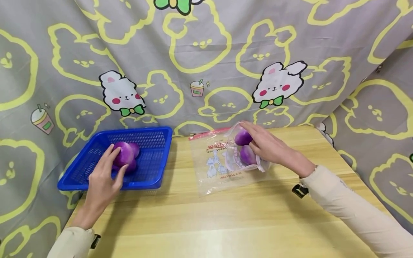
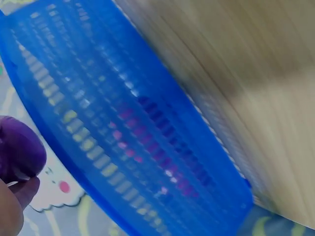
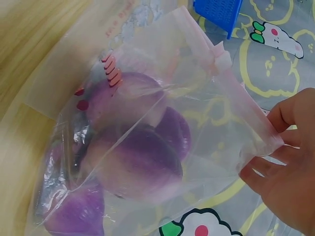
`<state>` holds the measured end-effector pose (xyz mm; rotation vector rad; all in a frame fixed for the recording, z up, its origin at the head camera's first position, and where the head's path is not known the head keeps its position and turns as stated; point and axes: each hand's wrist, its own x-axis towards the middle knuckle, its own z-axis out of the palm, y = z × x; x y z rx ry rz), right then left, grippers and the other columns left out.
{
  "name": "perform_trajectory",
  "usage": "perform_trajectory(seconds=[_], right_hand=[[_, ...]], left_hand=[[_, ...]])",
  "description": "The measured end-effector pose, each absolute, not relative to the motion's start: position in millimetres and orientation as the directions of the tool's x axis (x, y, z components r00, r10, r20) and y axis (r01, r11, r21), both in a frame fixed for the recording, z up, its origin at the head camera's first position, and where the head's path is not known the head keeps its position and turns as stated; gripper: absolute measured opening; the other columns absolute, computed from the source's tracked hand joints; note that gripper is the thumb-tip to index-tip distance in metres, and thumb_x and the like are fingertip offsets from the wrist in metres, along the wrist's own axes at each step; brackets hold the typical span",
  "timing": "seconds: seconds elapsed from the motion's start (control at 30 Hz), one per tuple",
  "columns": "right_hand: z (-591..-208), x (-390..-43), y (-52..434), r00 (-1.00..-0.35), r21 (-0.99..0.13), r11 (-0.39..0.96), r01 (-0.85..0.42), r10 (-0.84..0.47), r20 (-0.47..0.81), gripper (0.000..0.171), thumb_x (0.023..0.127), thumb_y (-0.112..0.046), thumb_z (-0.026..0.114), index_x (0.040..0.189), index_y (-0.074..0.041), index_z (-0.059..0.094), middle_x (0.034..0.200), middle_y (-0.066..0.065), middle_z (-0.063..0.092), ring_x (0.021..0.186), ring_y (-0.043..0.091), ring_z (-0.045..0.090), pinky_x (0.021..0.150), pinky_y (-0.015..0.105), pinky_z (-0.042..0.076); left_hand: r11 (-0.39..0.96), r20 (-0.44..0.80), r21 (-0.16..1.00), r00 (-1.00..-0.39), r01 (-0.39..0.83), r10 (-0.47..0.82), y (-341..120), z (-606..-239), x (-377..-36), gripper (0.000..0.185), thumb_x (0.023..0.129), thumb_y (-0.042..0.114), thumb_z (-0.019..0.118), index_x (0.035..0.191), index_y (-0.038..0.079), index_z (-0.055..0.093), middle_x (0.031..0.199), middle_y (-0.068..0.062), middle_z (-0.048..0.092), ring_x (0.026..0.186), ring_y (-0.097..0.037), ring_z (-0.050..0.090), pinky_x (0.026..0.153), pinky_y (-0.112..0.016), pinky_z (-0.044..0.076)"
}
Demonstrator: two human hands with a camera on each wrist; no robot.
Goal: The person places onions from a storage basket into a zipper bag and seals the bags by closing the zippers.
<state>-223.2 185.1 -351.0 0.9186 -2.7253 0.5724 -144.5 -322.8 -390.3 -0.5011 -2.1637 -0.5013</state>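
Observation:
My left hand (image 1: 120, 158) reaches into a blue plastic basket (image 1: 155, 143) at the table's left and grips a purple onion (image 1: 127, 152); more purple onions lie under it. In the left wrist view that onion (image 2: 19, 150) shows at the left edge over the blurred basket (image 2: 138, 132). My right hand (image 1: 258, 141) pinches the open mouth of a clear zip bag (image 1: 213, 161) lying on the table. Purple onions (image 1: 242, 138) sit inside the bag. The right wrist view shows the bag (image 3: 206, 73) with several onions (image 3: 138, 162) and my right hand (image 3: 275, 152) pinching its rim.
The wooden table (image 1: 226, 222) stands against a grey curtain (image 1: 206, 53) printed with yellow rabbits, which also hangs along the right side. The basket sits at the table's left edge.

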Motion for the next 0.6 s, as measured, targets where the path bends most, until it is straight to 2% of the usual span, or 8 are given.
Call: perform_trajectory(seconds=[0.13, 0.23, 0.37, 0.6], right_hand=[[-349.5, -224.2, 186.3, -0.752, -0.281, 0.705, -0.651, -0.551, 0.361, 0.066, 0.089, 0.002, 0.057, 0.151, -0.003, 0.037, 0.153, 0.021, 0.039, 0.140, 0.038, 0.037, 0.113, 0.054, 0.033], [-349.4, -225.5, 187.5, -0.724, -0.267, 0.685, -0.678, -0.559, 0.404, 0.064, 0.087, 0.003, 0.058, 0.149, -0.003, 0.041, 0.147, 0.021, 0.044, 0.136, 0.038, 0.041, 0.110, 0.055, 0.036], [-347.9, -226.7, 188.4, -0.713, -0.257, 0.681, -0.686, -0.557, 0.427, 0.056, 0.088, 0.003, 0.058, 0.143, -0.002, 0.047, 0.143, 0.020, 0.049, 0.134, 0.038, 0.044, 0.108, 0.056, 0.037], [-345.0, -226.1, 187.4, -0.719, -0.242, 0.696, -0.677, -0.554, 0.418, 0.054, 0.089, 0.003, 0.055, 0.143, 0.004, 0.047, 0.143, 0.025, 0.048, 0.134, 0.042, 0.043, 0.110, 0.056, 0.034]], left_hand=[[0.817, 0.809, 0.165, -0.550, 0.552, 0.208, -305.6, -384.8, -142.9, 0.054, 0.098, 0.041, 0.062, 0.138, 0.005, 0.058, 0.146, -0.018, 0.051, 0.126, -0.044, 0.053, 0.103, -0.049, 0.044], [0.789, 0.820, 0.156, -0.523, 0.594, 0.231, -290.4, -380.5, -142.7, 0.056, 0.099, 0.045, 0.057, 0.136, 0.004, 0.059, 0.145, -0.019, 0.052, 0.126, -0.044, 0.054, 0.107, -0.038, 0.042], [0.739, 0.832, 0.134, -0.480, 0.660, 0.278, -267.9, -376.5, -142.3, 0.054, 0.100, 0.042, 0.057, 0.134, 0.000, 0.060, 0.143, -0.022, 0.052, 0.127, -0.043, 0.053, 0.113, -0.027, 0.033], [0.651, 0.822, 0.122, -0.444, 0.749, 0.356, -229.1, -371.3, -141.1, 0.049, 0.101, 0.034, 0.057, 0.135, -0.002, 0.058, 0.144, -0.022, 0.051, 0.132, -0.041, 0.049, 0.115, -0.033, 0.032]])
